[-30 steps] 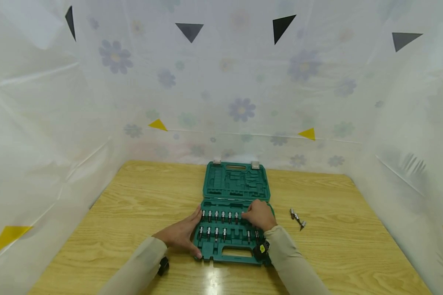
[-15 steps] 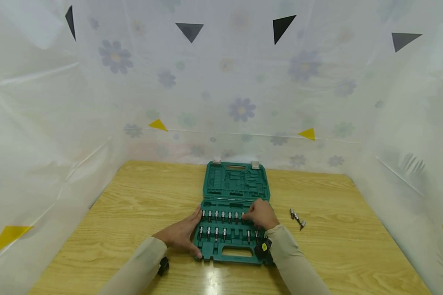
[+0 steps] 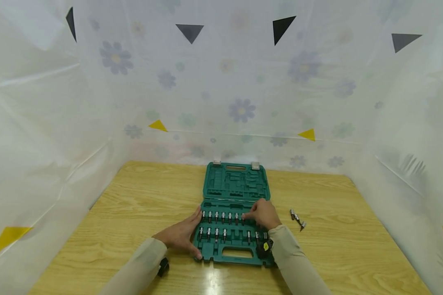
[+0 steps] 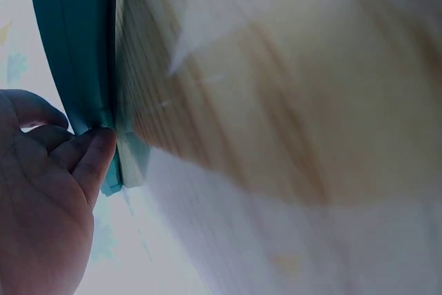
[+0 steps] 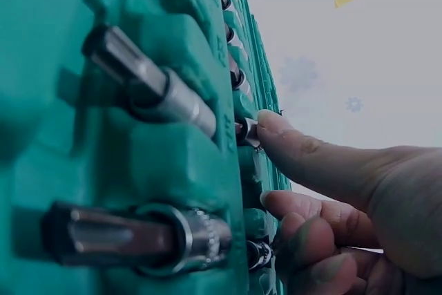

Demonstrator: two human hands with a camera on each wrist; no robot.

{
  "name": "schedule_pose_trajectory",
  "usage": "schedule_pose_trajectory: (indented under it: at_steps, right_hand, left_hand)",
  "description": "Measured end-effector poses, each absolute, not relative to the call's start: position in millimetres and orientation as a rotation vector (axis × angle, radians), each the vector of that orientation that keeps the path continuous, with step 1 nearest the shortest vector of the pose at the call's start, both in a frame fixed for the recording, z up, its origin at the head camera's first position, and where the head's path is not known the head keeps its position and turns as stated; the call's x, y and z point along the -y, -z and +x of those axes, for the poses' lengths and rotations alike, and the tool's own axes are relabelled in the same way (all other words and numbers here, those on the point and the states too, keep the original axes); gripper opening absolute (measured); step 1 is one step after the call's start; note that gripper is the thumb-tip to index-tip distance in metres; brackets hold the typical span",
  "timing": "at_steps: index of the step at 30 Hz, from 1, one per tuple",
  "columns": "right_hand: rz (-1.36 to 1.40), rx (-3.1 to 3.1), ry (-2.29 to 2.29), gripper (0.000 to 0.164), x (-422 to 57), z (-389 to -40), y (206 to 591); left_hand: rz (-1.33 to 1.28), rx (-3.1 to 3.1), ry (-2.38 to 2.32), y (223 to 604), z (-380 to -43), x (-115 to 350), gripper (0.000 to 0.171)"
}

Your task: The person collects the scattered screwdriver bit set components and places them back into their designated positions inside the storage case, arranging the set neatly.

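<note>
A green tool case (image 3: 207, 250) lies unfolded on the table, with two rows of bit sockets in its near half. My left hand (image 3: 179, 235) rests against the case's left side, its thumb at the near corner and fingers spread along the edge. In the left wrist view its fingertips touch the green rim (image 4: 79, 53). At the right end of the upper row, my right thumb (image 5: 304, 157) presses on a seated bit socket (image 5: 247, 131). The other fingers of my right hand (image 3: 264, 214) are loosely bent, apart from that bit socket.
Three loose bit sockets (image 3: 297, 218) lie on the wooden table (image 3: 332, 213) to the right of the case. The case lid (image 3: 236, 180) leans back behind it, its moulded recesses showing. Patterned white sheeting (image 3: 221, 82) surrounds the table.
My right hand has shifted slightly to the right, and the bit socket at its thumb shows more plainly in its slot. The left hand and loose bit sockets have stayed in place.
</note>
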State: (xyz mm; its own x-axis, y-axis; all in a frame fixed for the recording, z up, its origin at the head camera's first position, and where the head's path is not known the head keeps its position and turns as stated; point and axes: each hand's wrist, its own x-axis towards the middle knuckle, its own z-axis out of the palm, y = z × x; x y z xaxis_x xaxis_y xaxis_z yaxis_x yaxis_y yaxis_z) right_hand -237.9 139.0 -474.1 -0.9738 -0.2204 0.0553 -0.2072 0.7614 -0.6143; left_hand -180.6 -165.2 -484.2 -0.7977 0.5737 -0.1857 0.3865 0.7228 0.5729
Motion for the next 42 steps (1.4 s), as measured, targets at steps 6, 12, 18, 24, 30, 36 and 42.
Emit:
schedule_pose_trajectory:
  at_steps: [6,12,18,24,30,36,42]
  right_hand:
    - [-0.348,-2.944,1.054,0.034,-139.9,-239.4,472.5]
    - [-0.38,-2.946,1.064,0.029,-138.9,-240.5,472.1]
    - [-0.39,-2.947,1.049,0.018,-137.4,-242.3,472.6]
    - [-0.391,-2.951,1.045,0.018,-137.3,-245.5,472.9]
    - [-0.362,-2.938,1.033,0.019,-136.6,-247.3,472.3]
    - [-0.348,-2.922,1.026,0.019,-135.6,-247.7,470.7]
    - [-0.324,-2.905,1.008,0.019,-134.7,-249.5,468.9]
  left_hand:
    - [0.749,-2.571,-0.751,482.0,-180.2,165.0,0.132]
    - [0.756,-2.564,-0.764,481.0,-179.5,164.9,0.131]
    - [0.756,-2.557,-0.768,482.0,-179.5,165.3,0.132]
    - [0.753,-2.559,-0.783,481.8,-179.8,165.7,0.132]
    - [0.751,-2.559,-0.78,481.4,-179.8,166.0,0.132]
    - [0.751,-2.558,-0.774,480.2,-179.7,165.8,0.132]
    - [0.762,-2.556,-0.771,480.2,-179.0,165.1,0.132]
